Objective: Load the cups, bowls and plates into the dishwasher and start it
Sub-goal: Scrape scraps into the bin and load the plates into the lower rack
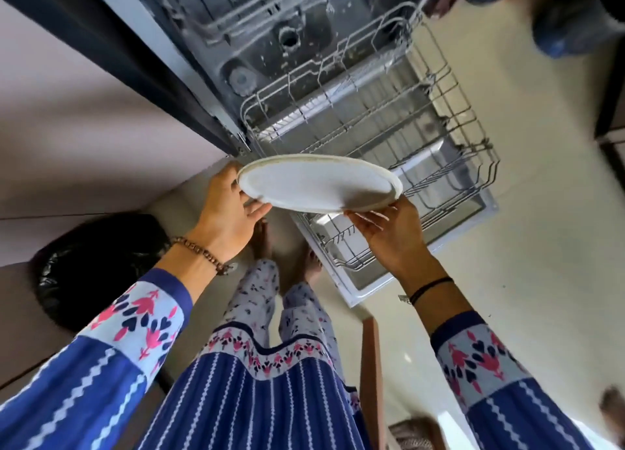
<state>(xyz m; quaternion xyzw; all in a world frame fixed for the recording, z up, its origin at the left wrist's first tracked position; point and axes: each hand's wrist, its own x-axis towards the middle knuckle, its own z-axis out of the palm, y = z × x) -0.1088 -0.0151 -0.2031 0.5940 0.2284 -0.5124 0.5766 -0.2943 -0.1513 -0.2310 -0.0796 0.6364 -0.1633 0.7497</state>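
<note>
We hold the white plate (pixel 318 184) tilted over the near-left corner of the pulled-out lower rack (pixel 470 118). Our left grip (pixel 230 209) clasps the plate's left edge and our right grip (pixel 389 236) pinches its near-right rim. Rows of wire tines run open beyond the plate's far edge. The open door (pixel 351 297) lies beneath, and a black bin bag (pixel 94 263) sits to the left.

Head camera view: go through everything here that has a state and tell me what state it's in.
Plate: held in the air, nearly flat, not yet racked.
Left hand: grips the plate's rim.
Right hand: holds the opposite rim.
Dishwasher door: open, folded down.
Lower rack: pulled out, no dishes visible in it.
Bin: lined with a black bag.
</note>
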